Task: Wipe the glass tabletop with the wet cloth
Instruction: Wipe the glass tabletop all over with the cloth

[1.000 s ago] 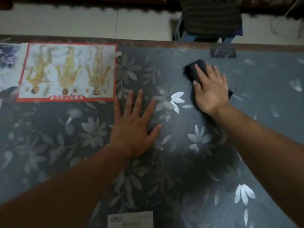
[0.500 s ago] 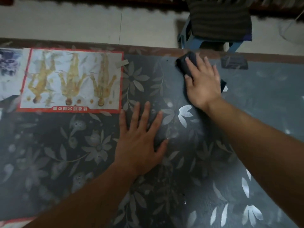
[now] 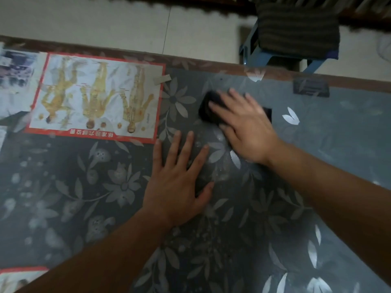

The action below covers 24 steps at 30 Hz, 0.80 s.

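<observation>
The glass tabletop (image 3: 338, 144) covers a dark grey sheet with a pale flower pattern. A dark wet cloth (image 3: 208, 111) lies on the glass near the far edge, mostly under my right hand (image 3: 245, 125). That hand presses flat on the cloth with straight fingers and looks motion-blurred. My left hand (image 3: 179, 180) rests flat on the glass with fingers spread, just below and left of the cloth, touching nothing else.
A red-bordered chart with yellow body figures (image 3: 95, 98) lies under the glass at the left. A small dark label (image 3: 311, 87) sits near the far edge. Beyond the table stands a blue stool (image 3: 296, 32) with a dark cushion on a pale floor.
My right hand has slid the cloth leftward and back from the far edge toward me. My left hand has stayed planted on the glass. The camera has tilted slightly.
</observation>
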Available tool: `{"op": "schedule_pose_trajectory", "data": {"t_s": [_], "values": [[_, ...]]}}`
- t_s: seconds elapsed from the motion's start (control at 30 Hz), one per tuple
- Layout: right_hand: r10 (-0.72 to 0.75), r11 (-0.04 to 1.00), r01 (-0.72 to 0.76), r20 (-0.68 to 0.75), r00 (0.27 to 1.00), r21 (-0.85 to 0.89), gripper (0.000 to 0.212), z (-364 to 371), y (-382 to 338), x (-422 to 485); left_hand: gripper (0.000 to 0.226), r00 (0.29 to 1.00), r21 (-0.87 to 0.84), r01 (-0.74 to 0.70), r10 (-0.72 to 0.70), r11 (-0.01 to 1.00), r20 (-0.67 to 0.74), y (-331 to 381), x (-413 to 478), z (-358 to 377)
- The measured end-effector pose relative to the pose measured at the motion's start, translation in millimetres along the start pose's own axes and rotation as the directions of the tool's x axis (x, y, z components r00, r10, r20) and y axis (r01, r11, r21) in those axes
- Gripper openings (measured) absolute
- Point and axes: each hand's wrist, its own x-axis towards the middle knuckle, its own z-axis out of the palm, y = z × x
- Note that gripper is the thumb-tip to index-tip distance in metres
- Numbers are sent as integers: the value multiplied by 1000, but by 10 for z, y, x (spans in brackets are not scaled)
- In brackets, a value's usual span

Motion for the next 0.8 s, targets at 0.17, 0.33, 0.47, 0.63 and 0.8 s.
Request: {"op": "schedule_pose_trajectory", "data": {"t_s": [0.17, 0.33, 0.47, 0.63, 0.8], "values": [[62, 998, -63, 23, 998, 28, 55, -56, 187, 376, 82, 1000, 2, 2, -2, 1000, 9, -2, 14, -5], [128, 992, -127, -31, 991, 17, 53, 4, -98, 692, 80, 1000, -2, 12, -12, 1000, 19, -3, 13, -4], [-182, 983, 181, 53, 982, 37, 55, 5, -66, -42, 78, 999, -19, 20, -20, 1000, 29, 11, -4, -22], [205, 979, -204, -20, 979, 29, 53, -33, -51, 912, 80, 1000, -28, 23, -22, 999, 7, -3, -4, 16], [-16, 999, 17, -17, 1000, 28, 52, 22, -171, 514, 81, 999, -41, 40, -39, 998, 21, 6, 11, -21]]}}
